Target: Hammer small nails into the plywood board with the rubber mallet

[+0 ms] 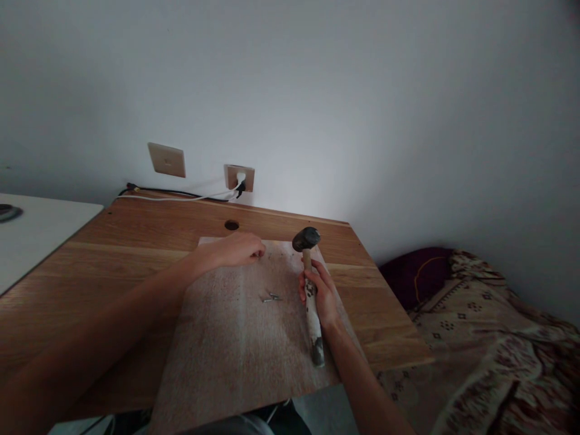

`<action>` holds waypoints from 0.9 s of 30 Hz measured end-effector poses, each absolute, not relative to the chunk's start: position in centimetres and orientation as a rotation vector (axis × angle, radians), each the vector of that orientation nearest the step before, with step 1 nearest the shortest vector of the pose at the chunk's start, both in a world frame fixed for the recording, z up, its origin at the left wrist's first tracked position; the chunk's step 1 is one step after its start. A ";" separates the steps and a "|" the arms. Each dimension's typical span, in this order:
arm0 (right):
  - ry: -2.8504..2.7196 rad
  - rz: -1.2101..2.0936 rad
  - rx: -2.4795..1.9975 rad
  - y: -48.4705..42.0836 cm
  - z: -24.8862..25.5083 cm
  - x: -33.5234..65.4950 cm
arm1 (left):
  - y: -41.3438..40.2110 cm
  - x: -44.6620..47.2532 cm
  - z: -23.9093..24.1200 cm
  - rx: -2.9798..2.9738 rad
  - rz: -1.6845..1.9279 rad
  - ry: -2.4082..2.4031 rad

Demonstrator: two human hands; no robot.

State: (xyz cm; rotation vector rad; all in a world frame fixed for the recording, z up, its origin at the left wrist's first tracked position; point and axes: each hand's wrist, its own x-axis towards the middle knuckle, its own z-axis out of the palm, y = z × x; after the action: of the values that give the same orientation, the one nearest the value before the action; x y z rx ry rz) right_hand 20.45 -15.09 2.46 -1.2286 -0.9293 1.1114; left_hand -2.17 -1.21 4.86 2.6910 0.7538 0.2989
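Observation:
My right hand (325,293) is wrapped round the handle of a hammer (313,323), gripping it below the head. The dark head points away from me, and the worn, whitish handle slants back toward me above the board. Over the far left part of the wooden board (212,350), my left hand (240,249) is closed, with its fingertips curled down near the surface. Whatever those fingers pinch, if anything, is hidden. Several loose nails (272,297) lie in a small pile in the middle of the board. A few tiny marks or nails show near its far edge, too small to tell.
Beneath the board is a wooden desk (394,320) with a round cable hole (231,225). Cables (181,197) run along its back to a wall socket (239,178). A white table (40,235) stands left, a bed with a patterned cover (471,326) right.

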 end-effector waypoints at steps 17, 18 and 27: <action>-0.948 1.096 -1.237 -15.2 2.7 20.4 | -0.9 -2.6 4.7 2.661 0.320 0.772; -0.948 1.098 -1.237 -15.2 2.7 20.4 | -0.9 -2.5 4.7 2.659 0.326 0.765; -0.964 1.174 -1.229 -15.0 2.8 20.0 | 0.6 -1.7 1.7 2.374 0.545 0.690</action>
State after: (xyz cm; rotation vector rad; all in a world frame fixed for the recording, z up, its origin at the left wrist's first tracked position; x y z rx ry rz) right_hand 19.96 -14.95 2.83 -1.2292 -0.9645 1.1740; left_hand -1.67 0.58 1.72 2.3738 0.6898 0.5450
